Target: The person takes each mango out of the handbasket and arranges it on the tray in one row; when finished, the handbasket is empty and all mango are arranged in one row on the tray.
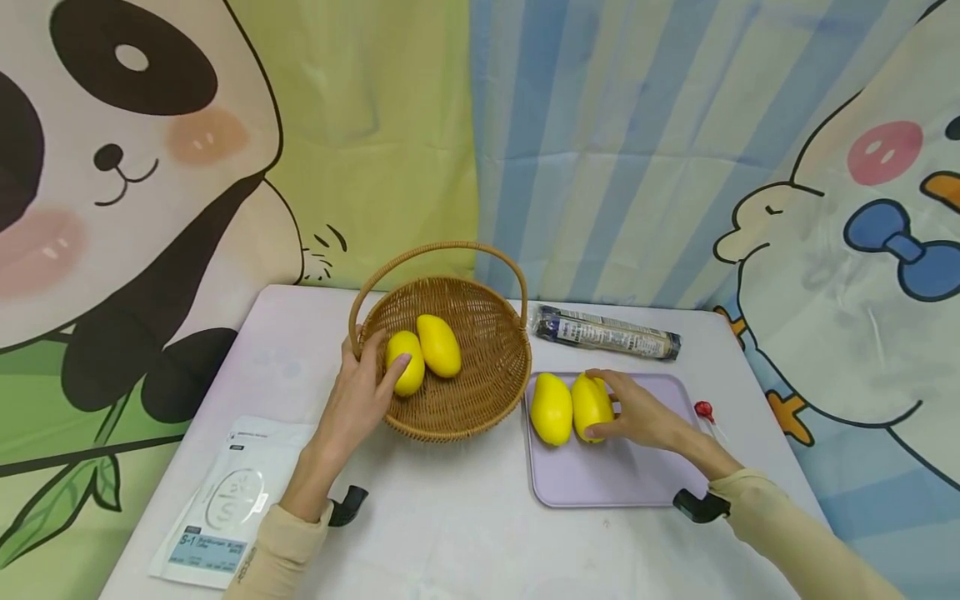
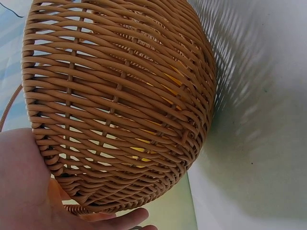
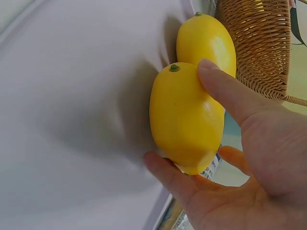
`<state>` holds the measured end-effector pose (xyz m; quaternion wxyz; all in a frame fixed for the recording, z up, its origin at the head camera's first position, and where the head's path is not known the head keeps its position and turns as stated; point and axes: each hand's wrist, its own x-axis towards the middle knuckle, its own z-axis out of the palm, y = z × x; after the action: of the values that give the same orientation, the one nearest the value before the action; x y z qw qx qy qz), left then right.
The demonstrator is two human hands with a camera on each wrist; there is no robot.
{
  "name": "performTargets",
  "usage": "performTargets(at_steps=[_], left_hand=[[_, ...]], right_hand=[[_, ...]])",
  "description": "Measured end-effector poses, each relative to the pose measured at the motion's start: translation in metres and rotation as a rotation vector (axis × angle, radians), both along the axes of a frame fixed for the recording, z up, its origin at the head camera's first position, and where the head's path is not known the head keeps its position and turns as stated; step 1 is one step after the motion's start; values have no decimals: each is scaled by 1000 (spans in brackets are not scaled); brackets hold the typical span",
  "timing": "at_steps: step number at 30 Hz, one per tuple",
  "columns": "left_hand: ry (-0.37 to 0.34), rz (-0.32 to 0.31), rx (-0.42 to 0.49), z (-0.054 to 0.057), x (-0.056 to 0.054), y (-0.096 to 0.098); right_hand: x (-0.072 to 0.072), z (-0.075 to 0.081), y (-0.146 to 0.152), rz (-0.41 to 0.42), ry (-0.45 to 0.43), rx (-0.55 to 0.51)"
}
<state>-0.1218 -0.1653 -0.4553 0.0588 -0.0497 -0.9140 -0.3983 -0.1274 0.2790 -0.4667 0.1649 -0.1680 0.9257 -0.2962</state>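
Note:
A brown wicker basket [image 1: 487, 383] with a tall hoop handle stands near the middle of the table. Two yellow mangoes [image 1: 439, 346] lie inside it, towards the left. My left hand [image 1: 360, 392] grips the basket's left rim, its thumb reaching inside over one mango. From the left wrist view, the woven side fills most of the picture and the hand [image 2: 29, 182] is at its lower left edge. On a lilac tray [image 1: 622, 483] lie two more mangoes side by side. My right hand [image 1: 637, 408] holds the right-hand mango [image 3: 184, 115], thumb on one side and fingers at its end.
Behind the tray lies a dark, clear-wrapped tube-shaped package [image 1: 607, 332]. A red lollipop [image 1: 703, 409] is just right of the tray. At the front left is a white pouch [image 1: 232, 500] with a blue label. A cartoon-printed curtain [image 1: 600, 150] hangs along the table's back edge.

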Motion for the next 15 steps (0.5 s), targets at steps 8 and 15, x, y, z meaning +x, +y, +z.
performTargets(at_steps=[8, 15], left_hand=[[-6, 4, -4, 1, -1, 0], [-8, 6, -11, 1, 0, 0]], right_hand=[[0, 2, 2, 0, 1, 8], [2, 0, 5, -12, 9, 20]])
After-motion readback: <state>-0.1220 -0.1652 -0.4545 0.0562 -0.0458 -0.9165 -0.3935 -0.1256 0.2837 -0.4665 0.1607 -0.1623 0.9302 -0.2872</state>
